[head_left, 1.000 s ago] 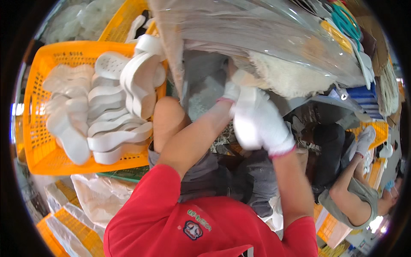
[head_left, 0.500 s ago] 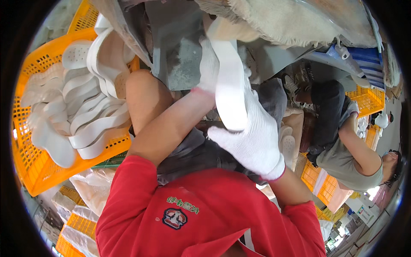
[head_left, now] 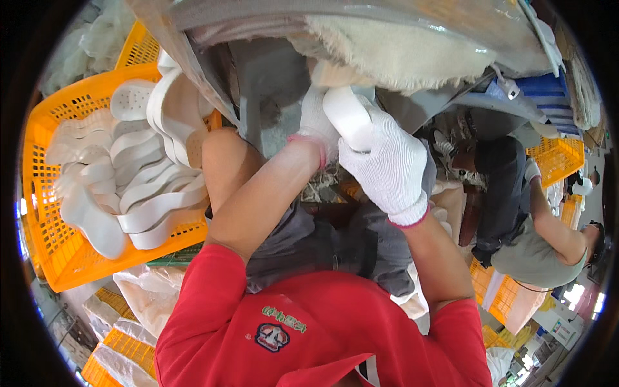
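Both my hands, in white knitted gloves, hold one white foam insole in front of my knees. My right hand wraps round its near end, with the thumb alongside. At its far left side my left hand is closed against it; those fingertips are partly hidden. The insole's far end lies by a blurred, cream-coloured round edge, which looks like a wheel. I cannot tell whether they touch.
To my left, an orange plastic basket holds several white insoles. Shaggy cream cloth and clear sheeting hang over the grey metal housing ahead. On the right sits another person, near more orange baskets.
The insole has tilted and now appears foreshortened. My right hand has moved up and closed round its near end, its thumb no longer stretched out to the left.
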`<state>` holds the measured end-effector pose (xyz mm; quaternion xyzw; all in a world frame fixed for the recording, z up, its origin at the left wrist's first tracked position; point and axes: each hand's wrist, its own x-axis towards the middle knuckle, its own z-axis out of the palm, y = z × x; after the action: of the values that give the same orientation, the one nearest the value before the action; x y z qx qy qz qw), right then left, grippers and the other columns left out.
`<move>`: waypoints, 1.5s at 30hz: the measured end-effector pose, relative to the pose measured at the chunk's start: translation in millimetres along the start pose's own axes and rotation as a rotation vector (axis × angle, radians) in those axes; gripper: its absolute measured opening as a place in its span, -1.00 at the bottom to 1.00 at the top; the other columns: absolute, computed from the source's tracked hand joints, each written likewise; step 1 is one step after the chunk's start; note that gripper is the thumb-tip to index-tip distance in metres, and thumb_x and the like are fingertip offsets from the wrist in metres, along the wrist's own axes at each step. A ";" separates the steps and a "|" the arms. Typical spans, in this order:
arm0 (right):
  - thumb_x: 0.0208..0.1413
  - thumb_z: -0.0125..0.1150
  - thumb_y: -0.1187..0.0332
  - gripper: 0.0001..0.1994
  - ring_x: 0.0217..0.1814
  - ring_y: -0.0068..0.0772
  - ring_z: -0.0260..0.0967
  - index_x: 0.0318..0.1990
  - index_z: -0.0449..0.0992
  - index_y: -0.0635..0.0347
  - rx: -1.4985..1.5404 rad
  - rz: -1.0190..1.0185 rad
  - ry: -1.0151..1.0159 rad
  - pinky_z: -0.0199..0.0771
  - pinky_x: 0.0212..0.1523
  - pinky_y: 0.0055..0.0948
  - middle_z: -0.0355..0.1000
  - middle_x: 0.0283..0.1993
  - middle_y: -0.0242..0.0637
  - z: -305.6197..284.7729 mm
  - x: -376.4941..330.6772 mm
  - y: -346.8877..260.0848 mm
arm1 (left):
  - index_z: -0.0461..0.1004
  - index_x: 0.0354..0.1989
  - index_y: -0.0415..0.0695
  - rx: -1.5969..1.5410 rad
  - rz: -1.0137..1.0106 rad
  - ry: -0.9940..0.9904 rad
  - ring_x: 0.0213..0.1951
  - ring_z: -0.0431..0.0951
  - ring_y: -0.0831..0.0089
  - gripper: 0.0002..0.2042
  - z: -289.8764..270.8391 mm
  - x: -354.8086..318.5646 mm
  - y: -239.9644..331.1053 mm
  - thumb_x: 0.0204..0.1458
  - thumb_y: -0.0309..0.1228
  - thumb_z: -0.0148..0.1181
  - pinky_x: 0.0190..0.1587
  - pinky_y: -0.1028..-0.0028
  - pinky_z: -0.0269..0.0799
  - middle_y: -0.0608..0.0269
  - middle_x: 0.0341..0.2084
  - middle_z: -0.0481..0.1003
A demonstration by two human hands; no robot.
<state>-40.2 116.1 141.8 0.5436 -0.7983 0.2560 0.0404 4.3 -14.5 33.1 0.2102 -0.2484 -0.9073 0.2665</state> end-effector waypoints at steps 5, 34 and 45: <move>0.05 0.56 0.16 -0.56 -0.18 -0.02 0.70 0.09 0.72 0.02 0.103 0.206 -0.052 0.71 -0.09 -0.20 0.70 -0.19 -0.15 9.3 29.7 -6.6 | 0.49 0.29 -0.13 -0.246 0.170 0.175 0.15 0.68 0.18 -0.38 14.2 -0.9 -10.1 0.57 0.12 -0.34 0.27 0.25 0.57 0.06 0.11 0.66; 0.23 0.30 0.50 -0.40 0.27 -0.28 0.57 0.43 0.43 0.49 1.094 0.746 -0.126 0.58 0.31 -0.32 0.57 0.32 -0.07 -54.2 -78.0 31.4 | 0.50 0.33 -0.18 0.389 0.261 -0.039 0.19 0.60 0.18 -0.56 -18.3 -6.7 -10.9 0.48 -0.13 0.07 0.30 0.26 0.50 0.08 0.14 0.63; 0.17 0.47 0.36 -0.37 0.17 -0.34 0.59 0.39 0.51 0.39 0.533 0.576 -0.353 0.57 0.24 -0.33 0.65 0.18 -0.11 -85.1 -111.4 44.8 | 0.51 0.28 -0.14 -0.197 -0.220 0.040 0.09 0.66 0.24 -0.57 -4.3 -33.5 24.0 0.50 -0.10 -0.03 0.24 0.26 0.57 0.03 0.09 0.63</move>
<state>-53.0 261.4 161.0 0.3256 -0.8180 0.3571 -0.3119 41.4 -13.8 51.5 0.2269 -0.1284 -0.9467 0.1894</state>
